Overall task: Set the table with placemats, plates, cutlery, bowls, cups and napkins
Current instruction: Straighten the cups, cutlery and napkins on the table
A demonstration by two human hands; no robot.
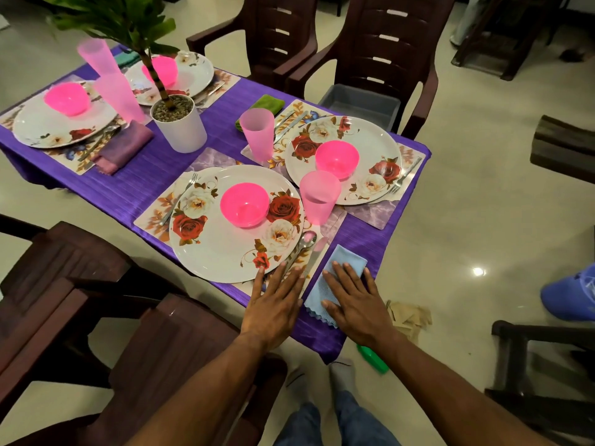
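The table (135, 188), under a purple cloth, ran out of sight at the far left corner, and the leaves of the plant (178, 123) in its white pot were cut off by the top edge. Four places were laid, each a floral plate on a placemat with a pink bowl on it. The far plate (190, 77) was half hidden behind the plant's stem and a tall pink cup (111, 80), and its cutlery was too blurred to make out. At the near plate (236, 225) the placemat (154, 217) showed only at its edges; a fork (180, 197) peeped out on its left, a spoon (302, 244) lay on its right, and what lay just beside the spoon I could not tell. The left hand (273, 304) lay flat, fingers straight, gripping nothing, its fingertips over the spoon's handle and touching the plate's rim. The right hand (357, 300) lay just as flat, pressing on the blue napkin (335, 275), which sat on the cloth just right of the placemat, near the table's corner. The palm hid the napkin's middle, so only its far end and near scalloped edge showed.
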